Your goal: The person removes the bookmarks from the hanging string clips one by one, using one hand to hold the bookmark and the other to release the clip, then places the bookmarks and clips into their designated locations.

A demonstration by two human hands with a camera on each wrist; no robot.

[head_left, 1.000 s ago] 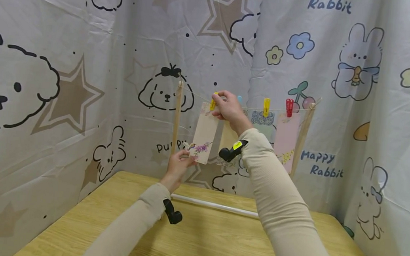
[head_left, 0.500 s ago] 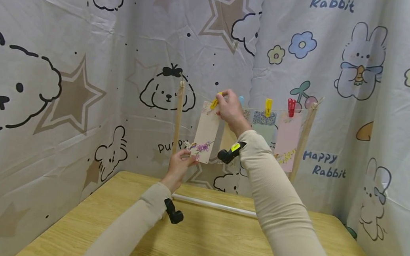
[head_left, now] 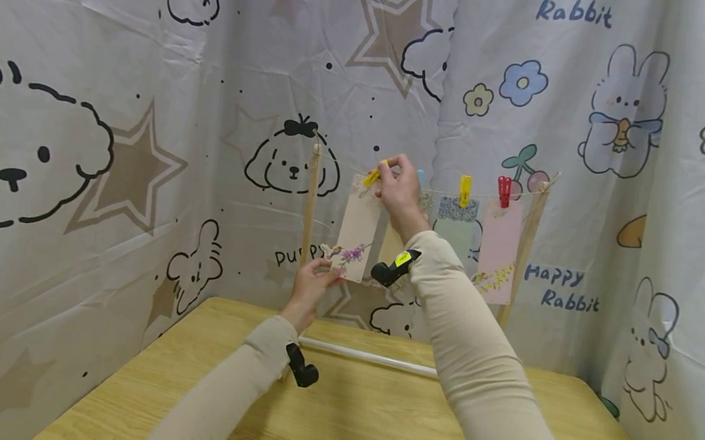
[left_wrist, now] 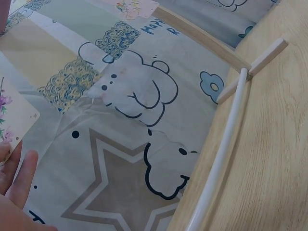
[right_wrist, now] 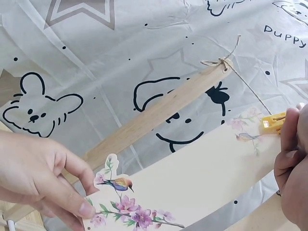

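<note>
A cream paper card (head_left: 358, 224) with a bird and purple blossoms hangs slightly tilted at the left end of the string (right_wrist: 250, 89). My left hand (head_left: 311, 286) pinches its lower left corner, thumb in front, as the right wrist view shows. At the top edge, my right hand (head_left: 400, 195) pinches a yellow clothespin (right_wrist: 273, 123), which leans over the card and the string. To the right hang a yellowish card (head_left: 391, 246), partly behind my right hand, a green card (head_left: 457, 235) under a yellow clothespin (head_left: 465, 190), and a pink card (head_left: 500, 240) under a red clothespin (head_left: 504, 191).
Two wooden posts, the left post (head_left: 310, 203) and the right post (head_left: 525, 252), carry the string. A white rod (head_left: 373, 358) runs low between them above the wooden table (head_left: 351, 411). A printed curtain (head_left: 253, 240) surrounds the table's back and sides.
The yellow clothespin in my right hand has tipped from nearly upright to leaning, its top to the right. My right hand shifted slightly right; my left still pinches the card's corner.
</note>
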